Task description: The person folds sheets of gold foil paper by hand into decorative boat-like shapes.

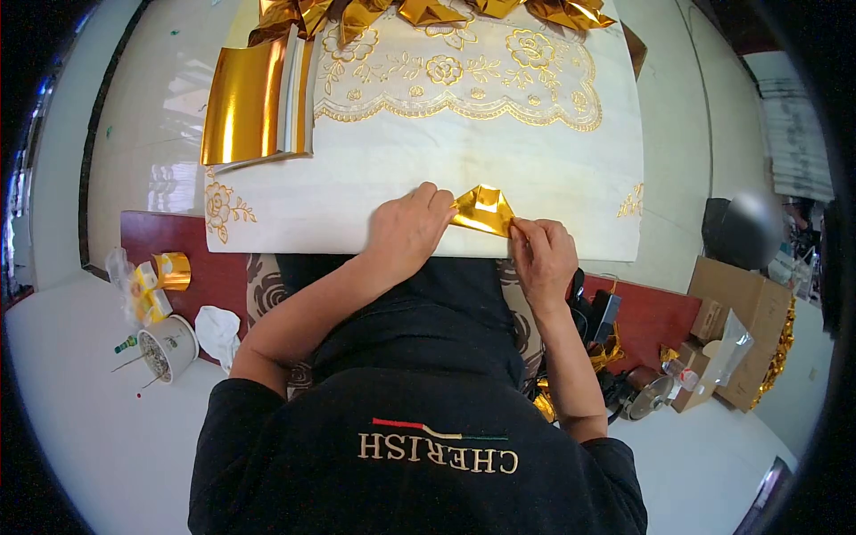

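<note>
A sheet of shiny gold foil paper (482, 214), folded into a roughly trapezoid shape, lies near the front edge of the cloth-covered table. My left hand (412, 223) pinches its left corner between thumb and fingers. At the lower right corner my right hand (543, 252) grips the same piece with its fingertips. Farther off to the left rests a stack of gold foil sheets (242, 105), curved upward, with white edges showing on its right side.
Several folded gold foil pieces (432, 11) line the table's far edge. The white tablecloth (374, 165) has gold flower embroidery. A white pot (168, 348) and a white cloth (218, 333) are at left; cardboard boxes (742, 308) stand at right.
</note>
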### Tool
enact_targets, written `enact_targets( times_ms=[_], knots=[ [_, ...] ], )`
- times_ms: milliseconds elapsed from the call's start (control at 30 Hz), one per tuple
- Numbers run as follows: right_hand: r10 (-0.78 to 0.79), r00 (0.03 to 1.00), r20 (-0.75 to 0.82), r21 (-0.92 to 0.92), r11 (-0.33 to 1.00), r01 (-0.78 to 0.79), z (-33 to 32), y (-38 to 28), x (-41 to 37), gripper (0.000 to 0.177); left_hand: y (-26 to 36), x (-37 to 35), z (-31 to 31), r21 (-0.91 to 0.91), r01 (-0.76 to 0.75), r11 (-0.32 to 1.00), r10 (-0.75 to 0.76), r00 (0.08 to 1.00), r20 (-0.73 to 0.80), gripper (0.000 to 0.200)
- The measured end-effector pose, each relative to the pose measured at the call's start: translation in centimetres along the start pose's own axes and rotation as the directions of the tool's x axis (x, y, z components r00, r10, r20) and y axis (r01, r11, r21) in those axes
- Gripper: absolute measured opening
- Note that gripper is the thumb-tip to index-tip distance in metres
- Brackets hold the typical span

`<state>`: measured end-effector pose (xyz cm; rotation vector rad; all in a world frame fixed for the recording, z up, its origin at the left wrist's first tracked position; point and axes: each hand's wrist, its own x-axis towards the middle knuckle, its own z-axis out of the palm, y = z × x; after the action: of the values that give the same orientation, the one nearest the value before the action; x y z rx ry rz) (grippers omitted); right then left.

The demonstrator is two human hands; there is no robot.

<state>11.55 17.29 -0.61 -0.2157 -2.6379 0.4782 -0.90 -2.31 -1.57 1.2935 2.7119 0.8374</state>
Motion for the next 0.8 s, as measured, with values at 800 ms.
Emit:
enact_targets(
  times_ms=[800],
  knots=[
    [0.067,0.997,0.026,0.006,0.998,-0.067,1.4,-1.4,1.2,0.021,-0.7,-0.6,-0.3,0.016,0.089,0.996,-0.085,0.985,-0.15,0.013]
  ],
)
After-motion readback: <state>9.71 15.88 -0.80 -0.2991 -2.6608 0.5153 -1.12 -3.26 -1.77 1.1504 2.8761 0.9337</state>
